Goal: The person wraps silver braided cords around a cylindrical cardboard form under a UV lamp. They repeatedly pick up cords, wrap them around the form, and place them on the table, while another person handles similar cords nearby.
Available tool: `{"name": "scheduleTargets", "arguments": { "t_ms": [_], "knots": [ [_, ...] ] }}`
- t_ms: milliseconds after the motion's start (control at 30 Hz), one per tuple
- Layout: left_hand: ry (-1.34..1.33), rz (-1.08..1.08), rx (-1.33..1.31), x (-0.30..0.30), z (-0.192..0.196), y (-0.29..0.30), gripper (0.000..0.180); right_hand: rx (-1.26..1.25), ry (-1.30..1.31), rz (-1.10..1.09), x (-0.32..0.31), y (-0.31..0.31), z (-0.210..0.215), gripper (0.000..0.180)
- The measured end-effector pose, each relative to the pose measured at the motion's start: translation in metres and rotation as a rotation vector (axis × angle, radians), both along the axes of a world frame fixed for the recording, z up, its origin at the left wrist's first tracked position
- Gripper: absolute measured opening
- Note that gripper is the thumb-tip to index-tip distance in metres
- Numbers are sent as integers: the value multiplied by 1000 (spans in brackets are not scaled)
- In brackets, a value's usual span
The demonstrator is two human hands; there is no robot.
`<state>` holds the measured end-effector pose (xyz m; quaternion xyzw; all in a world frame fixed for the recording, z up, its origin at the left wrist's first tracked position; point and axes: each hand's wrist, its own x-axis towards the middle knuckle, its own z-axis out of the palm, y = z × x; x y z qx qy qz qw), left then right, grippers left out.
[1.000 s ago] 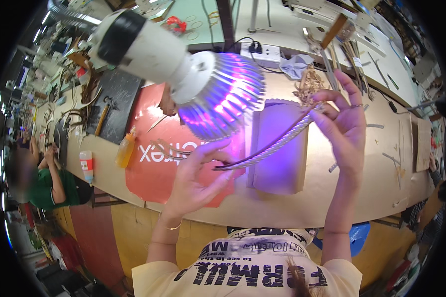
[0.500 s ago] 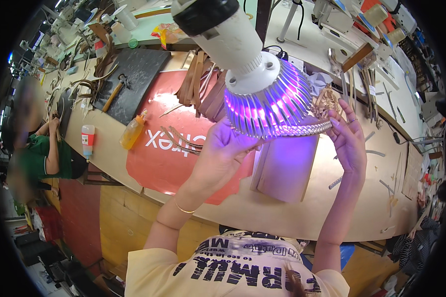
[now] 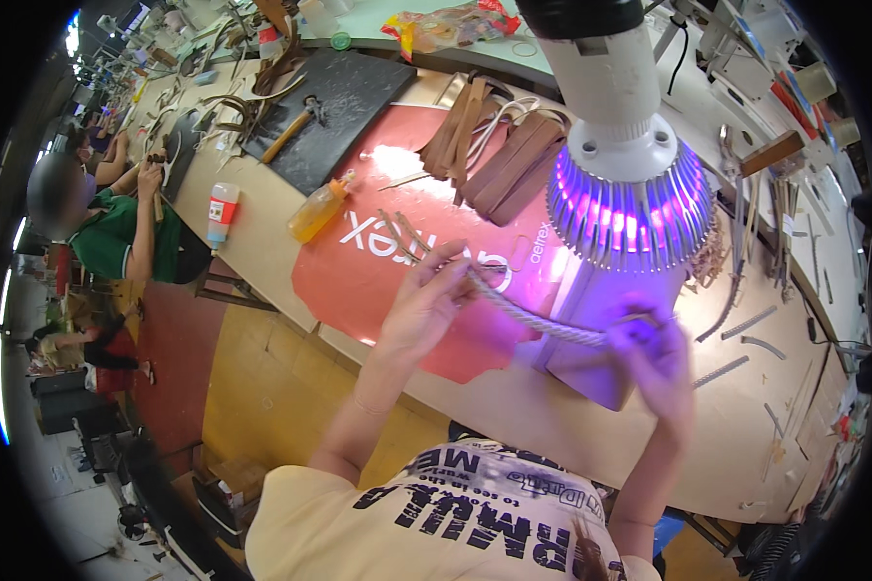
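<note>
A grey braided strap [image 3: 538, 321] stretches slantwise between my two hands, above a red sheet [image 3: 358, 290] and a brown flat panel [image 3: 576, 373]. My left hand [image 3: 426, 305] pinches its upper left end, with thin loose strands [image 3: 402, 237] sticking out beyond the fingers. The other end runs into my right hand [image 3: 654, 358], closed around it and smeared by motion. Purple light falls on that hand from a finned lamp [image 3: 635, 208] hanging just above.
Brown leather strips [image 3: 513, 174] lie beyond the sheet. Left of them are a glue bottle [image 3: 320, 210], a white-and-red bottle [image 3: 223, 215] and a hammer [image 3: 291, 131] on a black slab [image 3: 349, 87]. Short braided pieces [image 3: 722, 371] lie at right. A person in green [image 3: 111, 232] works at far left.
Both hands have brought the strap down and out from under the lamp toward me. The strap now shows in full between them. The view has shifted, so the lamp sits further right.
</note>
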<state>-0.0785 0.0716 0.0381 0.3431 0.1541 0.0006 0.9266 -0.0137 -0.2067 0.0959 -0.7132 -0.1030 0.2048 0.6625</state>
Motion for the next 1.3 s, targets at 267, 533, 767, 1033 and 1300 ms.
{"name": "scheduleTargets", "arguments": {
  "t_ms": [267,533,767,1033,1300],
  "knots": [
    [162,320,409,-34,-61,101,29,-346,-434,252,-48,116,-46,28],
    [171,267,960,3,-105,169,34,-259,-690,266,-54,92,-41,17],
    [-68,527,1406,14,-35,95,25,-596,-377,-845,-26,-95,-40,27],
    [-1045,-159,1153,-9,124,-104,19,-1128,146,-1150,9,-202,-100,58],
    [-1665,-16,823,16,168,-174,26,-1056,122,-1166,17,-199,-124,31]
  ]
}}
